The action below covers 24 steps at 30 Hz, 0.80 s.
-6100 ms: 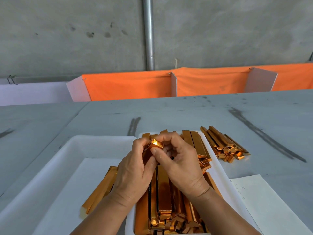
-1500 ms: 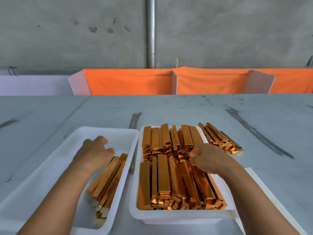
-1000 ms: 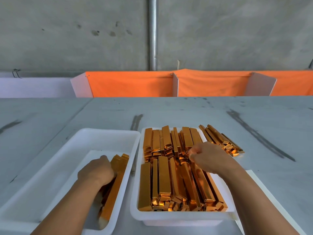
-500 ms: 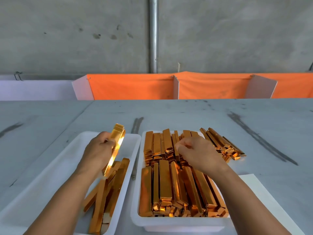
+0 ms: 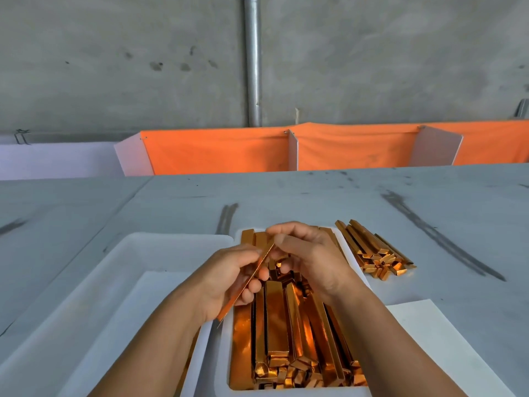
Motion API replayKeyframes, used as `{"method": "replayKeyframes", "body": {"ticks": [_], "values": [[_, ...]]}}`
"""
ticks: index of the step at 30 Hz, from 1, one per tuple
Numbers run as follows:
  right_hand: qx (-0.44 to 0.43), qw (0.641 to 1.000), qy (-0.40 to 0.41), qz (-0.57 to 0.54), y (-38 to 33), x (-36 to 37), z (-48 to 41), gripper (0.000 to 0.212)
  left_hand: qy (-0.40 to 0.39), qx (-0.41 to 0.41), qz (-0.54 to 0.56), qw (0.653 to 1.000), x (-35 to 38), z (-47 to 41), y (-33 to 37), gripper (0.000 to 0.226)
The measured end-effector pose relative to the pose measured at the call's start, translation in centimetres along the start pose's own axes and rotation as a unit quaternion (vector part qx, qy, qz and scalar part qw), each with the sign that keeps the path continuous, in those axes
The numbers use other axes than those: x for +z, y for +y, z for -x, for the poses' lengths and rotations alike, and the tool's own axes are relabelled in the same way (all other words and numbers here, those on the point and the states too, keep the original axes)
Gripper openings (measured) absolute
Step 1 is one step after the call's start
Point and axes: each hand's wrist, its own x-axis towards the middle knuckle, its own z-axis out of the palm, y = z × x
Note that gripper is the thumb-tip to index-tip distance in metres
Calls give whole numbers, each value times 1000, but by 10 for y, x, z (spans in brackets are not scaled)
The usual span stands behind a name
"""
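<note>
Above right tray [image 5: 300, 393] | left hand [image 5: 226, 279] and right hand [image 5: 312, 259] both pinch one gold strip [image 5: 252, 275]

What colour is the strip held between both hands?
Shiny orange-gold strip, clearest in the head view.

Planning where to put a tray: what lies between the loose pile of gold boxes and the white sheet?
Head view: only bare grey table between the pile and the sheet.

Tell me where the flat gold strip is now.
Head view, left of centre: the flat gold strip is held between left hand and right hand, over the left edge of the full tray.
</note>
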Motion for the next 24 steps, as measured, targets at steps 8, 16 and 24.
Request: {"method": "replayKeyframes", "body": {"ticks": [8, 16, 24], "values": [[-16, 999, 24, 16, 13, -2, -6, 15, -98, -11, 63, 993, -15, -5, -8, 40], [-10, 998, 31, 45, 13, 2, -5, 23, -32, 64, 86, 994, -15, -6, -7, 35], [-26, 997, 49, 48, 14, 4, -6, 18, 36, 204, -159, 965, -11, -13, -18, 31]]}}
